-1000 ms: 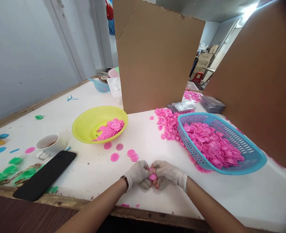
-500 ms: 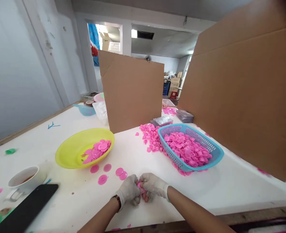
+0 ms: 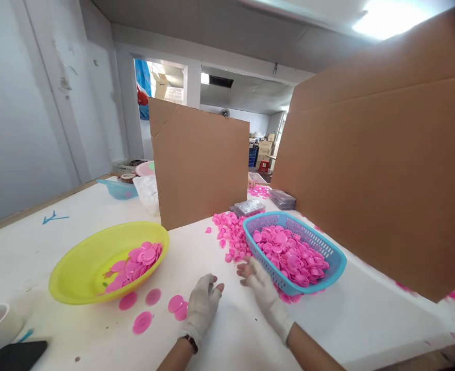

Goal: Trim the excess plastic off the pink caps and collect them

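My left hand [image 3: 203, 305], in a whitish glove with bare fingertips and a dark wristband, is over the white table with thumb and fingers apart and nothing visible in it. Just left of it lie two overlapping flat pink discs [image 3: 175, 303]. My right hand [image 3: 261, 291], gloved alike, stretches forward beside the blue basket [image 3: 337, 265], fingers apart and free of any piece I can see. Its fingertips are near a heap of small pink cupped pieces [image 3: 233, 234]. More pink pieces [image 3: 292, 255] fill the basket.
A yellow bowl [image 3: 72, 263] with pink discs stands at the left, a few loose discs [image 3: 142, 322] before it. A white cup [image 3: 6, 330] and a black phone [image 3: 18, 355] are at the lower left. Cardboard panels [image 3: 200, 165] rise behind and at the right, near plastic-wrapped packs [image 3: 248, 207].
My hands, together on a small pink piece before, have parted. The right has moved forward towards the pink heap, the left slightly leftward. The piece is no longer visible between them. The camera has tilted up.
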A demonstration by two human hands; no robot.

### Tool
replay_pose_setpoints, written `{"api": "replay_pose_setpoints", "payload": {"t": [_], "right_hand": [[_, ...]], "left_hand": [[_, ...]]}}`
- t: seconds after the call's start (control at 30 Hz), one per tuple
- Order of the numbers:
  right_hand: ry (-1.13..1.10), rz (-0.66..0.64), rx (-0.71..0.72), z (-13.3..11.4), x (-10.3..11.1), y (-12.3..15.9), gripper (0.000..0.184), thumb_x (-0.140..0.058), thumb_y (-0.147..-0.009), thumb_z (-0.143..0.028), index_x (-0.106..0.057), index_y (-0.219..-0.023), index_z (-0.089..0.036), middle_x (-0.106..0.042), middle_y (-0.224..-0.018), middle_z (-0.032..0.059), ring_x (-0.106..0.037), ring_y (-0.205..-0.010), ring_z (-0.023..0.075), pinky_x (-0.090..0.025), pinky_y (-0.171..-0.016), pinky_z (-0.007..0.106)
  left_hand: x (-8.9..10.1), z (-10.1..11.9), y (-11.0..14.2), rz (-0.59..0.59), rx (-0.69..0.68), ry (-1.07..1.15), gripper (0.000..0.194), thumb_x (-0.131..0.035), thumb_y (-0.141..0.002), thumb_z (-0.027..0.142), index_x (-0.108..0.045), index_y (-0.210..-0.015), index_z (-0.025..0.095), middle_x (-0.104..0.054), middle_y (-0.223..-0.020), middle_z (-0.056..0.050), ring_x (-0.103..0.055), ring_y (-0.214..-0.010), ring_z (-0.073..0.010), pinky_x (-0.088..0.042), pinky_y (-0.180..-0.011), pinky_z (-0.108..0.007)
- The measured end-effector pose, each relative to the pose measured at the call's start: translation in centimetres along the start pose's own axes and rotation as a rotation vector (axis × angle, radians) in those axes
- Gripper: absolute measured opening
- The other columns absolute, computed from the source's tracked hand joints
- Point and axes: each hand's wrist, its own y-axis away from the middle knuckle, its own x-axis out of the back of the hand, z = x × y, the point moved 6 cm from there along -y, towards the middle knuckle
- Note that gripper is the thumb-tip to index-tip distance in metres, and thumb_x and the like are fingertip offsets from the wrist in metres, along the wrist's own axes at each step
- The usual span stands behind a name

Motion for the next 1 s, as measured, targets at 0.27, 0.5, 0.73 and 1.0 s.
{"api": "replay_pose_setpoints", "payload": {"t": [0.27,0.5,0.73,1.0], "right_hand": [[1.123,-0.087,0.211,4.7,-4.1,-8.9,0.051,-0.044,-0.082,-0.025,-0.045,-0.132,-0.015,-0.034,-0.143,0.0137,-0.024,-0.134,0.0289,-0.018,-0.11,0.041],[1.281,0.015,0.116,5.9,-3.4,-17.0,0.047,-0.041,-0.085,-0.035,-0.049,-0.127,-0.016,-0.044,-0.133,0.0154,-0.029,-0.127,0.031,-0.026,-0.101,0.042],[1.256,-0.107,0.204,4.9,-4.4,-13.1,0.024,-0.047,-0.082,-0.039,-0.063,-0.096,-0.028,-0.058,-0.107,0.0061,-0.042,-0.108,0.026,-0.034,-0.087,0.039],[1.011,-0.055,0.408,6.3,-6.9,-3.1,0.024,-0.046,-0.081,-0.026,-0.058,-0.101,-0.022,-0.061,-0.101,0.0062,-0.05,-0.103,0.0252,-0.039,-0.087,0.042]], "left_hand": [[-0.8,-2.0,-1.5,-0.009,-0.108,-0.19,0.039,-0.045,-0.079,0.028,-0.054,-0.113,0.011,-0.054,-0.121,-0.013,-0.052,-0.112,-0.022,-0.04,-0.098,-0.034],[-1.0,-2.6,-2.2,-0.077,-0.055,-0.314,0.056,-0.048,-0.075,0.031,-0.048,-0.128,0.011,-0.041,-0.138,-0.013,-0.037,-0.128,-0.0236,-0.031,-0.108,-0.034],[-0.9,-2.7,-2.9,-0.007,-0.175,-0.366,0.059,-0.047,-0.079,0.039,-0.045,-0.131,0.013,-0.042,-0.138,-0.011,-0.036,-0.129,-0.0236,-0.032,-0.107,-0.038],[-2.5,-1.7,-1.7,0.037,-0.561,-0.325,0.071,-0.063,-0.056,0.031,-0.049,-0.124,0.019,-0.053,-0.128,-0.009,-0.046,-0.12,-0.0303,-0.037,-0.103,-0.042]]}}
